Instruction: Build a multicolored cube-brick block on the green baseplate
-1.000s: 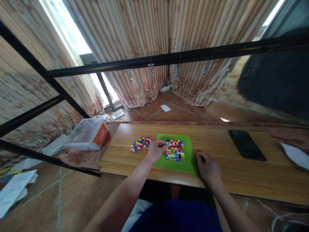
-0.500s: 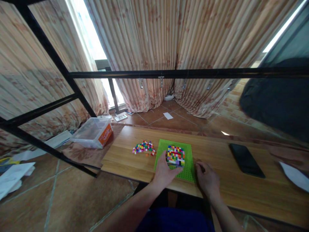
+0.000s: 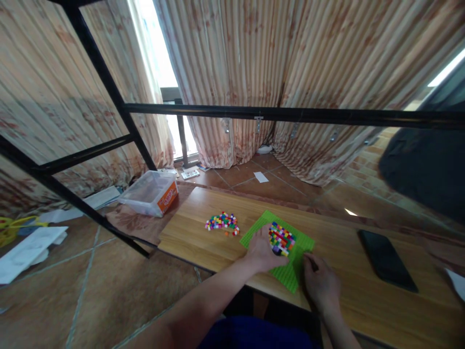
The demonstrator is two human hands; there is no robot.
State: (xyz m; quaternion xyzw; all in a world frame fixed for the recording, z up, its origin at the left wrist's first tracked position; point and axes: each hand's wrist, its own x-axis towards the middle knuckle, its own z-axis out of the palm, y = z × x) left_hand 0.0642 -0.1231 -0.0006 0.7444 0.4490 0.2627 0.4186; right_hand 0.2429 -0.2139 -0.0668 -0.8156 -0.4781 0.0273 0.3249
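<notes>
A green studded baseplate point(image 3: 290, 278) lies turned at an angle on the wooden table. On it stands a multicoloured block of small toy bricks point(image 3: 282, 237). My left hand point(image 3: 262, 252) reaches around the block's left and near sides, fingers and thumb gripping it; part of the block is hidden behind the hand. My right hand point(image 3: 322, 281) rests at the plate's right edge with its fingers curled together. Whether anything is pinched in them cannot be made out. Left of the plate lies a loose pile of small coloured bricks point(image 3: 222, 221).
A black phone point(image 3: 387, 259) lies on the table point(image 3: 192, 232) to the right. On the floor at left are a clear plastic box point(image 3: 148, 194) with an orange label and some papers point(image 3: 31, 252). A black metal bar point(image 3: 218, 111) crosses beyond the table.
The baseplate and its brick block have turned clockwise, with my left hand on the block. My right hand stays by the plate's right edge. The whole view has shifted slightly.
</notes>
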